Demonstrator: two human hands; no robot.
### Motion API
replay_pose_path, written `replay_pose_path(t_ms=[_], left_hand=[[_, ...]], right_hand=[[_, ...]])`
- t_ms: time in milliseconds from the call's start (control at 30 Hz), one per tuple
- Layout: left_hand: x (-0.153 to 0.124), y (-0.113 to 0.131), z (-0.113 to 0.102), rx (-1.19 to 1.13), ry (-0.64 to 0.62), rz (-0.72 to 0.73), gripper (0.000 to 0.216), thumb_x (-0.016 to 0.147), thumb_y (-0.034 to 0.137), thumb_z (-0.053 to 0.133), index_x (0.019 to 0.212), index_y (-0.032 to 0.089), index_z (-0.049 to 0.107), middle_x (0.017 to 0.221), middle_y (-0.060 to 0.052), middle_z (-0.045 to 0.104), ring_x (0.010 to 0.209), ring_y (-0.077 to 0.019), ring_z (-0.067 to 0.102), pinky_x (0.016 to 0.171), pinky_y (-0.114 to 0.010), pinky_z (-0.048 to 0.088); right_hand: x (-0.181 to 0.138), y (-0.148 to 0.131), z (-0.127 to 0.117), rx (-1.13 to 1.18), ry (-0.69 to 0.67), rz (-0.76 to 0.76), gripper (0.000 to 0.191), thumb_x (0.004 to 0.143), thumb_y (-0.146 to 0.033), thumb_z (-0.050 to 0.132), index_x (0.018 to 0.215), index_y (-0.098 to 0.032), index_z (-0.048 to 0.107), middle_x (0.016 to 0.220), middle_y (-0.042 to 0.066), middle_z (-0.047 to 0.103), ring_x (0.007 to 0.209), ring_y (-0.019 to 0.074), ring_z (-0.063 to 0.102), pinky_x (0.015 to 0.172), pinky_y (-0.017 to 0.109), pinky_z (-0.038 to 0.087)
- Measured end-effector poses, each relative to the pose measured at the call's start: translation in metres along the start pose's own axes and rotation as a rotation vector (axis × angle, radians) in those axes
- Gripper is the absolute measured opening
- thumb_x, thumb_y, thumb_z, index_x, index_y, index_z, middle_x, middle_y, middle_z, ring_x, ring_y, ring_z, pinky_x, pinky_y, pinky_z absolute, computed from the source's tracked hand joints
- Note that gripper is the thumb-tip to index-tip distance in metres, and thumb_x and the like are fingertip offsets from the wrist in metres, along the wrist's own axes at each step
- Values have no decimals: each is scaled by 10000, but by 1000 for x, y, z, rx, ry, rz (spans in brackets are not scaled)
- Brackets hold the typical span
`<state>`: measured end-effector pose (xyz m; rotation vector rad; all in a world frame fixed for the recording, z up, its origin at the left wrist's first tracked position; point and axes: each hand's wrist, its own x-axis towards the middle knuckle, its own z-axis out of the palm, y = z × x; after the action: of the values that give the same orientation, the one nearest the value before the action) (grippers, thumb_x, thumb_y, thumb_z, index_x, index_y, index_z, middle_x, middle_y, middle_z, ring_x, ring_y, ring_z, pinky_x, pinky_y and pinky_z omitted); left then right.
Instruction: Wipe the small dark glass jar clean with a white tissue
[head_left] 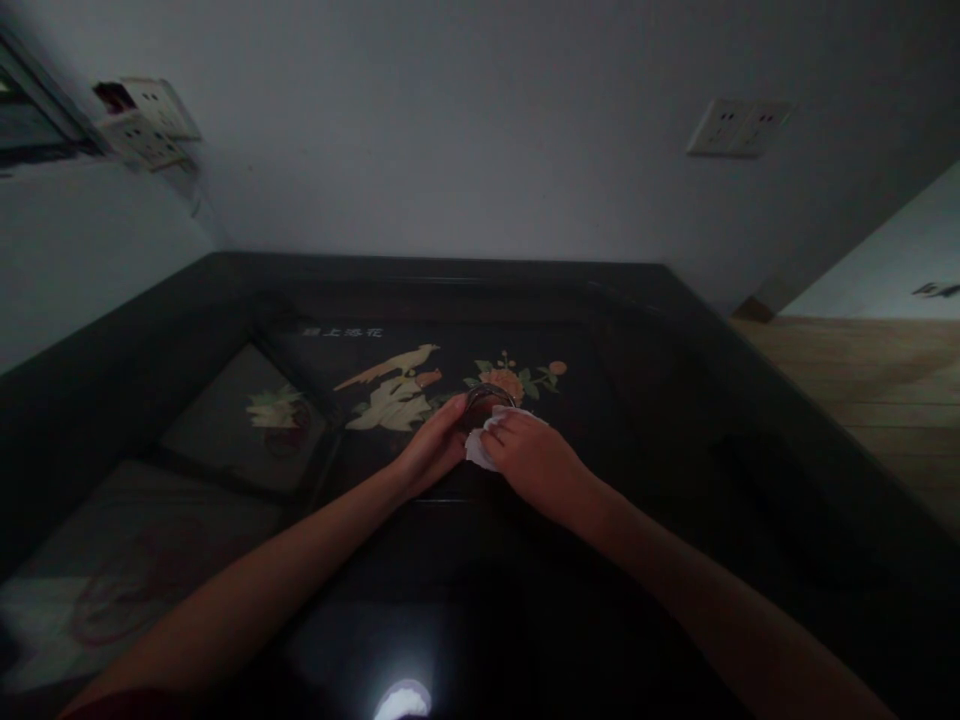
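A dark lacquered cabinet point(660, 420) fills the lower view, its front panel inlaid with a pale bird and flowers point(405, 385). At the panel's middle a curved metal ring handle point(489, 392) stands out. My left hand point(435, 450) rests by the handle with its fingers curled against it. My right hand point(529, 460) is closed round a small white cloth or tissue point(480, 448), pressing it against the panel just below the handle. The two hands nearly touch.
A second inlaid panel point(274, 410) lies to the left. White wall sockets sit at the upper left point(150, 125) and upper right point(739, 125). A wooden floor point(877, 390) shows at the right. A light glare point(403, 698) reflects near the bottom edge.
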<state>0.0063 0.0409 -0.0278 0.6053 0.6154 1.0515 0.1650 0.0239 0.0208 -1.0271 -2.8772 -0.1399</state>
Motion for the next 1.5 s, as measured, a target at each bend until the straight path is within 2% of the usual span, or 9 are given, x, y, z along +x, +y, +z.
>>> replay_pose_path(t_ms=[167, 300, 433, 600, 700, 900, 1067, 1233, 1500], left_hand=[[1, 1, -5, -79, -9, -54, 281, 928, 323, 512, 1038, 133, 687, 991, -92, 725, 825, -162, 663, 781, -267, 494], [0, 3, -9, -163, -67, -48, 213, 884, 274, 589, 1047, 159, 666, 1025, -65, 710, 901, -169, 662, 854, -297, 490], [0, -1, -11, -117, -104, 40, 305, 815, 173, 677, 1118, 192, 640, 1066, -39, 693, 945, -149, 650, 861, -262, 487], [-1, -3, -13, -39, -87, 63, 309, 780, 263, 740, 1067, 174, 664, 955, -42, 710, 877, -155, 658, 819, -254, 501], [-2, -2, -10, -35, -77, 57, 326, 783, 333, 733, 1045, 151, 668, 929, -64, 718, 845, -183, 666, 821, -291, 506], [-2, 0, -6, -80, 12, -37, 386, 892, 374, 589, 1202, 146, 614, 1057, -106, 707, 977, -226, 661, 870, -319, 489], [0, -1, -4, -100, 34, -79, 385, 921, 379, 539, 1232, 164, 605, 1080, -106, 703, 927, -204, 669, 829, -301, 496], [-1, -1, -5, -68, 32, -63, 389, 904, 394, 562, 1191, 139, 626, 1066, -114, 704, 997, -229, 656, 900, -326, 482], [-3, 2, -4, -12, 56, -43, 275, 879, 352, 611, 1030, 128, 664, 1000, -107, 712, 937, -214, 670, 927, -334, 490]], right_hand=[[2, 5, 0, 117, 44, 12, 207, 902, -104, 531, 1056, -93, 668, 1035, 139, 718, 1078, 236, 626, 1019, 383, 436], [3, 8, -1, 392, 96, 171, 265, 884, -128, 562, 1141, -102, 617, 1079, 145, 695, 1021, 243, 633, 931, 377, 472], [2, 5, -2, 724, 207, 309, 160, 887, -182, 554, 1015, -114, 621, 937, 102, 698, 837, 202, 641, 778, 315, 488], [2, -6, -3, 1041, 246, 294, 216, 893, -217, 540, 1091, -144, 586, 964, 61, 697, 803, 166, 639, 739, 277, 486], [1, -8, -2, 903, 190, 240, 270, 911, -241, 533, 1151, -127, 584, 1048, 100, 696, 888, 194, 652, 809, 319, 497], [2, 0, 0, 263, 99, 42, 316, 912, -154, 528, 1204, -55, 597, 1223, 187, 649, 1172, 267, 586, 1053, 401, 418], [1, 3, 0, 78, 74, 10, 274, 903, -81, 495, 1131, -42, 642, 1161, 218, 673, 1131, 284, 615, 1022, 437, 450], [1, -4, 3, 393, 83, 109, 351, 888, -185, 557, 1222, -79, 580, 1213, 193, 649, 1165, 276, 585, 1019, 443, 447], [3, -17, 16, 1303, 242, 210, 543, 877, -302, 573, 1376, -171, 401, 1401, 117, 508, 1264, 227, 509, 1073, 391, 399]])
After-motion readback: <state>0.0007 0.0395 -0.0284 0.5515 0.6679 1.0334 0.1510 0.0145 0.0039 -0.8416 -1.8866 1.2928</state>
